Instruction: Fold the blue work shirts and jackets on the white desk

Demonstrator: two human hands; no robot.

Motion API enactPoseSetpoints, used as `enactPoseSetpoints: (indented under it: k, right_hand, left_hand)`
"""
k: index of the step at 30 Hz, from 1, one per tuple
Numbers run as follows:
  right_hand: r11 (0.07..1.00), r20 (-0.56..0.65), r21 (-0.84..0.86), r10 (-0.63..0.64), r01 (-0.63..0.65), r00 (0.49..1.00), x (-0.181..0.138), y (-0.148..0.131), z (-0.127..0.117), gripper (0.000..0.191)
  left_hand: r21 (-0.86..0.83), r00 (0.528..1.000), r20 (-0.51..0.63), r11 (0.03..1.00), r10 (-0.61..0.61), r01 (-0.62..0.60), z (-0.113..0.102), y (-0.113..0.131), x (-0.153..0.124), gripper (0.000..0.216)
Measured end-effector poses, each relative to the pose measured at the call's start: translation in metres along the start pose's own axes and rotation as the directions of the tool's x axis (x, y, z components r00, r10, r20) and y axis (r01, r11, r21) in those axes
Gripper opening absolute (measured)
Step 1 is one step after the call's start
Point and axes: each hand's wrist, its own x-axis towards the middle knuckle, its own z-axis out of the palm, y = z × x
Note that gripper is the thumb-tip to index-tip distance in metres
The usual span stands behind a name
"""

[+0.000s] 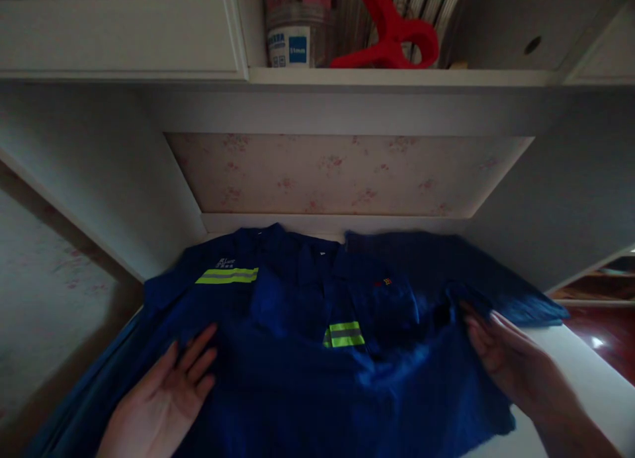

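Blue work jackets lie spread on the white desk, overlapping each other. The left one (169, 292) carries a yellow-green reflective strip (227, 275) and white lettering. In the middle, another blue work jacket (297, 372) shows a collar, a second reflective strip (343, 334) and small red and yellow lettering. My right hand (510, 355) pinches a raised, slightly blurred edge of this middle jacket at its right side. Palm up, my left hand (161, 395) has its fingers apart beside the blue cloth; I cannot tell whether it touches it.
Folded blue cloth (476, 269) lies at the back right of the desk (580, 359). Overhead, a shelf (397, 77) holds a red plastic clamp-like thing (397, 38) and a clear jar (297, 34). Side panels (565, 180) flank the desk, with floral wallpaper (337, 173) behind.
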Motion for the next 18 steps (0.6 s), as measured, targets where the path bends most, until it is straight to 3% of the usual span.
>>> enactPoseSetpoints:
  k: [3, 6, 8, 11, 13, 15, 18]
  right_hand:
    - [0.952, 0.153, 0.276, 0.094, -0.133, 0.984, 0.068, -0.02, 0.062, 0.021]
    - [0.944, 0.254, 0.307, 0.043, -0.123, 0.966, 0.124, -0.036, 0.112, 0.026]
    - [0.964, 0.288, 0.25, 0.017, -0.092, 0.957, 0.15, -0.037, 0.132, 0.044]
    - [0.996, 0.221, -0.084, 0.033, -0.015, 0.975, 0.17, -0.022, 0.134, 0.063]
    - [0.954, 0.111, -0.301, 0.032, 0.003, 0.993, 0.171, -0.006, 0.118, 0.055]
    - [0.918, 0.013, -0.395, 0.034, -0.027, 0.999, 0.163, 0.011, 0.095, 0.046]
    - [0.876, -0.05, -0.458, 0.148, -0.154, 0.988, 0.142, 0.028, 0.063, 0.06]
  left_hand:
    - [-0.104, 0.977, 0.214, 0.994, -0.001, 0.023, 0.07, 0.022, 0.048, 0.025]
    - [-0.086, 0.939, 0.327, 0.993, 0.107, -0.083, 0.121, 0.042, 0.102, 0.021]
    - [-0.029, 0.918, 0.355, 0.984, 0.174, -0.175, 0.137, 0.046, 0.129, 0.022]
    - [0.241, 0.931, 0.24, 0.912, 0.275, -0.331, 0.129, 0.032, 0.146, 0.057]
    - [0.496, 0.93, 0.138, 0.789, 0.341, -0.363, 0.106, 0.015, 0.141, 0.069]
    - [0.654, 0.949, 0.062, 0.705, 0.311, -0.274, 0.076, -0.002, 0.126, 0.068]
    - [0.668, 0.99, -0.059, 0.742, 0.13, -0.058, 0.043, -0.018, 0.097, 0.057]
